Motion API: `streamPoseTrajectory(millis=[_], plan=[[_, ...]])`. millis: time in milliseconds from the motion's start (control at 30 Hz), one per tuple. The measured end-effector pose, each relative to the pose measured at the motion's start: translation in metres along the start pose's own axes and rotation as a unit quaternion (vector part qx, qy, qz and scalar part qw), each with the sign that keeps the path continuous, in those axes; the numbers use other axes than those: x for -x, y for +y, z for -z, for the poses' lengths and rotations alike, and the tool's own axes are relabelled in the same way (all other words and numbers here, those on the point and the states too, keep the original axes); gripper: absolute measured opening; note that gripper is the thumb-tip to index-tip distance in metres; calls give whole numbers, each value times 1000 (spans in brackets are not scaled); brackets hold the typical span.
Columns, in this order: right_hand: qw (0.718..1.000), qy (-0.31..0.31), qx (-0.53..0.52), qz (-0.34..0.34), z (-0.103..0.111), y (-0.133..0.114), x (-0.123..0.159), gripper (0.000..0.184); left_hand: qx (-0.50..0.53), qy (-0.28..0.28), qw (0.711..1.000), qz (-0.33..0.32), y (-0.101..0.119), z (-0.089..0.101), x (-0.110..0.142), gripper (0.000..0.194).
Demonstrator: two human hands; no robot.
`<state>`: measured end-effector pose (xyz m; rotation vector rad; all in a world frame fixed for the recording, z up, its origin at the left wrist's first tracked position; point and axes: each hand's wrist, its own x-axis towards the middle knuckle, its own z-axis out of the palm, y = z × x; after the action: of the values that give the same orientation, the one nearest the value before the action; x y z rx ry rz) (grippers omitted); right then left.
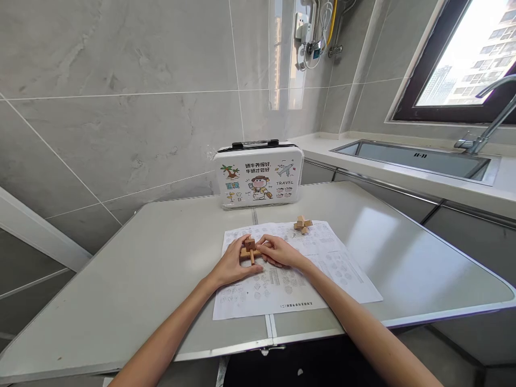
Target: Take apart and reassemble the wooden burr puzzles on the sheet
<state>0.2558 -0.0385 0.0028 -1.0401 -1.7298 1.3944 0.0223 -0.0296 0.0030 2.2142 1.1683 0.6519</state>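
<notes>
A small wooden interlocking puzzle [250, 245] of a few crossed sticks is between my two hands, over a printed sheet. My left hand [230, 264] curves around it from the left, with fingertips at its far side and the thumb stretched along the near side. From the right, my right hand [279, 251] pinches the end of the crosswise stick, its other fingers curled under. Part of that stick is hidden by the fingers. A second wooden puzzle [302, 224], with its sticks crossed into a star shape, rests at the sheet's far edge.
The printed paper sheet [298, 293] shows small puzzle diagrams and lies across the seam of the folding table [161, 258]. At the back stands a white cartoon-printed case [264, 188]. A sink [415, 156] with a faucet [489, 126] is in the counter to the right.
</notes>
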Motion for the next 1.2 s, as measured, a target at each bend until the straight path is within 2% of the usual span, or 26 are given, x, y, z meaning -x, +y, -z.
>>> streamPoseTrajectory(millis=[167,400,567,633,733,767,900,1033,1100,1200], plan=[[1000,1,-8,4,0,3,-2,41,-10,8,1000,-19,0,0,-1,100],[999,2,-6,47,-7,14,-4,38,-62,44,992,-103,0,-1,-4,109],[998,2,-25,58,-10,13,-2,42,-53,43,994,-90,2,-2,-3,111],[998,5,-28,52,-10,9,0,46,-44,35,995,-78,5,0,-2,100],[999,4,-27,40,-9,4,2,53,-38,15,996,-74,12,3,-1,51],[999,4,-25,35,-9,3,2,54,-36,12,996,-75,13,3,-1,42],[1000,13,-17,17,-7,1,2,55,-24,38,996,-71,15,3,-2,41],[998,54,8,42,-7,2,2,59,-25,63,997,-45,10,1,-3,37],[996,61,37,62,-7,2,3,68,-20,74,997,-25,8,1,-3,35],[994,40,63,82,-7,1,5,87,-6,79,997,-12,7,0,-2,31]])
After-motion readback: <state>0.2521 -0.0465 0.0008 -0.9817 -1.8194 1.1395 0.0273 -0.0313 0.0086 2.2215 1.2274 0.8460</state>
